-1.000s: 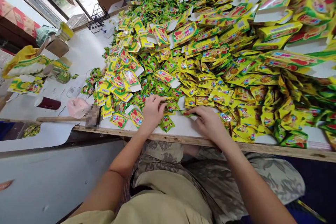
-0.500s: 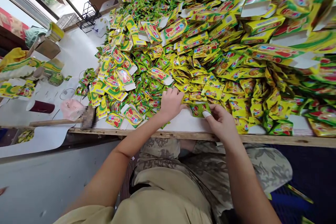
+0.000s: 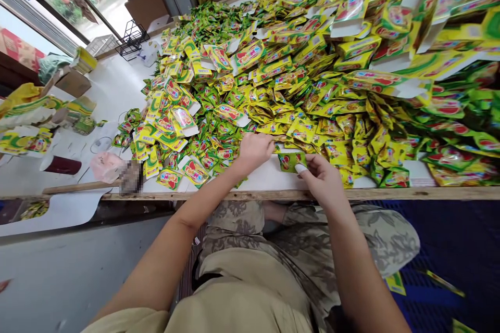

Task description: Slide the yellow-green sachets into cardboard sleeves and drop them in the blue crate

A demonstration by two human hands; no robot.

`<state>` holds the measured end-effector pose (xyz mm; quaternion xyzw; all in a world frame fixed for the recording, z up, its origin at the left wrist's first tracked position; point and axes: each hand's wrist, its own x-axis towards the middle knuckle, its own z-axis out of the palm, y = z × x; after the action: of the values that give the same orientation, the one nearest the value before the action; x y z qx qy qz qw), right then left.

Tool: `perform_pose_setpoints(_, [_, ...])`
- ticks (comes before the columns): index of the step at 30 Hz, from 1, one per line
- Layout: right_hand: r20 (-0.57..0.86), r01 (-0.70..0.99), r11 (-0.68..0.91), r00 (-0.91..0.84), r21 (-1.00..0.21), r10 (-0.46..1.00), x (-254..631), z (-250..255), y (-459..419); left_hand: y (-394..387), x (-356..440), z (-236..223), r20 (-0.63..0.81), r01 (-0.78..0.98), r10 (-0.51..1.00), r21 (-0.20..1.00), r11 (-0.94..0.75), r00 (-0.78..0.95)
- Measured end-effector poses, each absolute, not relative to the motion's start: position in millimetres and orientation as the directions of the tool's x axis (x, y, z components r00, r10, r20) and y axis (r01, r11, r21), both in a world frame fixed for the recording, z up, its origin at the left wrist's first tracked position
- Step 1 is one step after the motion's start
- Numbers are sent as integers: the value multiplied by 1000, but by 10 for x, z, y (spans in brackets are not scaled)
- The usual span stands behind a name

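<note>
My right hand [image 3: 323,181] pinches a small green candy packet [image 3: 289,162] by its right end, thumb on top. The packet has red fruit pictures and lies just above the white tabletop [image 3: 269,184]. To its left, my left hand [image 3: 254,153] is closed at the front edge of the packet heap, knuckles up. Its fingertips are turned away, so anything in them is hidden. Green packets [image 3: 224,153] lie beside the left hand, and yellow packets [image 3: 302,130] are piled just beyond both hands.
Flat yellow cartons [image 3: 183,119] lie on the heap, with more open cartons [image 3: 351,10] at the right. At the left are a dark red cup [image 3: 64,165], a pink bag [image 3: 107,165], a wooden stick [image 3: 82,186] and a black wire rack [image 3: 133,39]. A wooden edge [image 3: 281,195] borders the table.
The right hand and its green packet have shifted slightly left in the view. The left hand's fingers look more curled in. The camera view has turned a little.
</note>
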<state>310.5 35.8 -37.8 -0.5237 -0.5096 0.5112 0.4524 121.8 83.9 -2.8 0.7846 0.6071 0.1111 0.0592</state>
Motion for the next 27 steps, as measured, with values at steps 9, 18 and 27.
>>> perform_pose_setpoints(9, [-75, -174, -100, -144, -980, 987, 2900, -195, 386, 544, 878, -35, 441, 649, 895, 701, -297, -66])
perform_pose_setpoints(18, [-151, -181, -191, -213, -965, 965, 2545, -306, 534, 344, 998, 53, 130, 144, 922, 986, -82, -365])
perform_pose_setpoints(27, [-229, -380, -260, -126, -888, 965, 2396, -176, 331, 223, 1142, -102, 138, 30, 806, 989, -147, -576])
